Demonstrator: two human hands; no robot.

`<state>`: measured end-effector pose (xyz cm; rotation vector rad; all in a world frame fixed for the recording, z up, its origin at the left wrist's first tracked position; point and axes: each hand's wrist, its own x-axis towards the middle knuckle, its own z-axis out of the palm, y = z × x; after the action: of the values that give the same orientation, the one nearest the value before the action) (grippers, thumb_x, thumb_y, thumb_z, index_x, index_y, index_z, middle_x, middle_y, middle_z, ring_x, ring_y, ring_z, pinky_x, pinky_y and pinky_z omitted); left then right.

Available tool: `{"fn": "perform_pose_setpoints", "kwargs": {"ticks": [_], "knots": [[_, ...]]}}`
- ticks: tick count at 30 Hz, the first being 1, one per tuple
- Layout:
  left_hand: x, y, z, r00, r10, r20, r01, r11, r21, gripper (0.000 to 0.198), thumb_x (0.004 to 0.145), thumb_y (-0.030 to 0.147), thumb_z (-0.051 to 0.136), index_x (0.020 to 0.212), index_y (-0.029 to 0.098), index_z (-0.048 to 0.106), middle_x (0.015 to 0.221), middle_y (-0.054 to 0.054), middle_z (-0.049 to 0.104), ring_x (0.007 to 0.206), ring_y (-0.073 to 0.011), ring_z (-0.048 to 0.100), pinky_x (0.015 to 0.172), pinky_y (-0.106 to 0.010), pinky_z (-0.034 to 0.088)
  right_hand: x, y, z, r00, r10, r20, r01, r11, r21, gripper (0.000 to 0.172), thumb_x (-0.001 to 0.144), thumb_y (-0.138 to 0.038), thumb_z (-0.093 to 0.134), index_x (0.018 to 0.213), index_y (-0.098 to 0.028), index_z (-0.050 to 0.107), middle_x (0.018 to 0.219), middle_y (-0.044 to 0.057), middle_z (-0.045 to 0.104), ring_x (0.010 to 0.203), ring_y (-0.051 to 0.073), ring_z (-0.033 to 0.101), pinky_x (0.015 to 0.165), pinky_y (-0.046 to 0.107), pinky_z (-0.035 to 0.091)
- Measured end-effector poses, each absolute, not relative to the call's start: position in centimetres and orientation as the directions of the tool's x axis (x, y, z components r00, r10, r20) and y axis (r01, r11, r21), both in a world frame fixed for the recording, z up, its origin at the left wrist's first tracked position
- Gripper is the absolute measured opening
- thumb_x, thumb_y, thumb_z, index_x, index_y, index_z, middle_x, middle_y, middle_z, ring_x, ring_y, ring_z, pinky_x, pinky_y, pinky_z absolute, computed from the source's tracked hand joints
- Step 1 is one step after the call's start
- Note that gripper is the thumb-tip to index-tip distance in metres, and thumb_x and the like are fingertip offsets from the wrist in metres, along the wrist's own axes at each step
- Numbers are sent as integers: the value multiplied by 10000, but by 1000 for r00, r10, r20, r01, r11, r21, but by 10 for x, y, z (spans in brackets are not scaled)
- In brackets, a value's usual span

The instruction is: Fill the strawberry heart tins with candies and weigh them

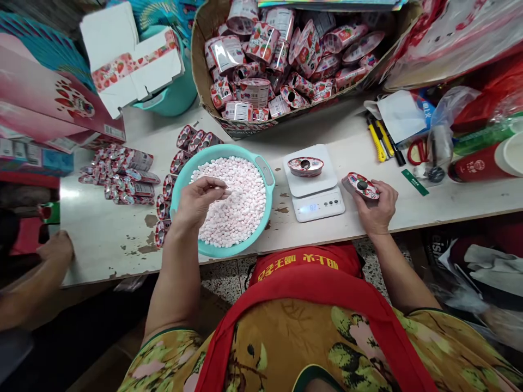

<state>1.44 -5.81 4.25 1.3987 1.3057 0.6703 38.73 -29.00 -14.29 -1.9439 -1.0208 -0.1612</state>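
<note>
Over a turquoise basin [267, 209] full of small pale pink and white candies [241, 209], my left hand [198, 200] is closed, its fingertips pinched together. What lies between those fingertips is too small to make out. My right hand [378, 209] grips a small oval candy box [361, 186] printed with strawberries, a dark hole in its top, at the right of a white digital scale [314, 185]. Another such oval box [305, 166] rests on the scale's plate, and blue digits glow on the display.
A carton [232, 129] of strawberry-print boxes stands behind. Several boxes [167, 188] line the basin's left side, near a stacked pile [122, 174]. Yellow cutters [376, 140], red scissors [417, 152] and a red cup [476, 166] lie rightward. Another person's hand [57, 253] is at far left.
</note>
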Motion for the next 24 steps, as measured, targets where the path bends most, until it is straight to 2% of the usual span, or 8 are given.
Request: {"fn": "perform_pose_setpoints", "kwargs": {"ticks": [3, 5, 8, 11, 14, 19, 21, 24], "knots": [[52, -61, 49, 414, 895, -166, 400, -15, 916, 185, 741, 263, 795, 867, 159, 708, 794, -42, 723, 695, -158, 704, 650, -282, 581, 387, -290, -142, 653, 585, 481, 710, -250, -658, 482, 830, -564, 759, 1102, -196, 606, 1162, 143, 715, 1138, 307, 653, 1043, 528, 497], [87, -63, 49, 553, 830, -72, 439, -217, 872, 130, 816, 260, 752, 889, 164, 705, 799, -38, 726, 679, -149, 675, 636, -281, 539, 387, -291, -143, 651, 588, 480, 710, -249, -658, 473, 833, -555, 760, 1102, -195, 613, 1167, 145, 718, 1139, 306, 655, 1039, 522, 501], [142, -67, 43, 743, 669, 26, 470, -550, 690, 62, 896, 225, 701, 891, 163, 710, 842, -47, 742, 739, -161, 654, 704, -305, 489, 387, -292, -143, 650, 593, 475, 707, -245, -663, 473, 835, -550, 763, 1109, -194, 616, 1163, 149, 720, 1129, 306, 654, 1033, 522, 501], [185, -67, 34, 832, 554, -32, 510, -741, 438, 79, 936, 214, 668, 948, 174, 734, 970, -82, 767, 910, -232, 671, 722, -331, 448, 387, -292, -141, 663, 596, 452, 691, -255, -677, 477, 838, -559, 752, 1116, -196, 614, 1152, 150, 713, 1119, 307, 646, 1027, 527, 499], [199, -62, 29, 854, 518, -54, 506, -799, 325, 134, 962, 227, 637, 1032, 196, 746, 1079, -92, 766, 1037, -266, 664, 735, -335, 449, 387, -293, -139, 667, 599, 443, 686, -262, -679, 467, 843, -550, 743, 1120, -197, 615, 1141, 146, 712, 1107, 301, 644, 1018, 518, 505], [156, -50, 37, 798, 584, 148, 482, -767, 424, 157, 986, 262, 605, 1047, 196, 734, 1068, -81, 768, 947, -216, 678, 812, -324, 479, 386, -293, -138, 660, 600, 452, 693, -252, -676, 459, 851, -529, 746, 1132, -191, 613, 1137, 143, 713, 1091, 288, 652, 1004, 495, 519], [126, -49, 41, 745, 647, 161, 521, -716, 464, 156, 979, 286, 613, 1010, 198, 738, 1022, -71, 773, 880, -205, 677, 798, -314, 474, 386, -293, -139, 654, 600, 461, 698, -243, -674, 458, 849, -522, 753, 1135, -192, 615, 1138, 142, 714, 1088, 286, 654, 1003, 496, 521], [85, -54, 42, 651, 753, 97, 627, -606, 490, 188, 968, 354, 626, 982, 208, 744, 1015, -65, 778, 844, -203, 673, 766, -303, 463, 386, -293, -139, 662, 600, 449, 690, -254, -677, 461, 844, -528, 751, 1133, -195, 617, 1138, 138, 716, 1088, 289, 655, 1006, 505, 518]]}}
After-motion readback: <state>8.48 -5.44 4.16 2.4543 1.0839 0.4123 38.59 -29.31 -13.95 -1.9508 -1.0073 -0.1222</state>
